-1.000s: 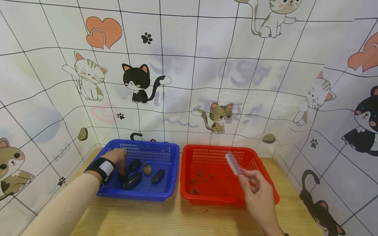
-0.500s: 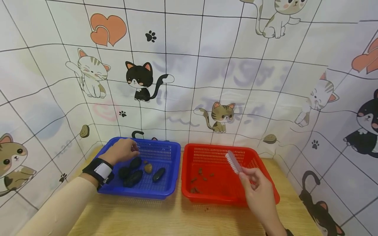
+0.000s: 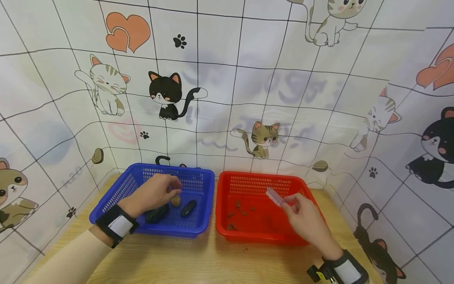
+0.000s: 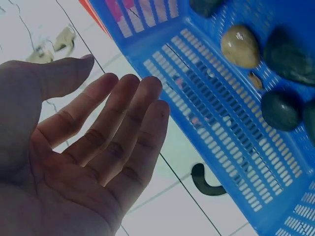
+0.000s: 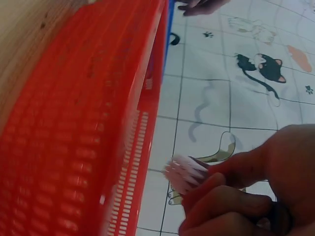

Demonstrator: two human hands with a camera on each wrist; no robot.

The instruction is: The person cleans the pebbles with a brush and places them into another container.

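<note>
My left hand (image 3: 156, 192) is raised over the blue basket (image 3: 149, 167) with nothing in it. In the left wrist view the palm and loosely bent fingers of this left hand (image 4: 98, 142) are beside the basket's slotted wall. On the basket floor lie a tan stone (image 4: 240, 46), a large dark stone (image 3: 157, 214), a smaller dark oval stone (image 3: 188, 208) and other dark stones (image 4: 281, 110), partly hidden by the hand in the head view. My right hand (image 3: 306, 217) pinches a pale pink scrubbing brush (image 3: 274, 196) by one end above the red basket (image 3: 262, 238); its white bristles show.
Small brown bits (image 3: 231, 227) are scattered inside the red basket. Both baskets stand side by side on a wooden table (image 3: 198, 260). A white wall covering (image 3: 213, 79) printed with cartoon cats rises close behind and at both sides.
My left hand has lifted from among the dark stones and moved right across the blue basket. My right hand has shifted slightly inward with the brush, and its wristband now shows.
</note>
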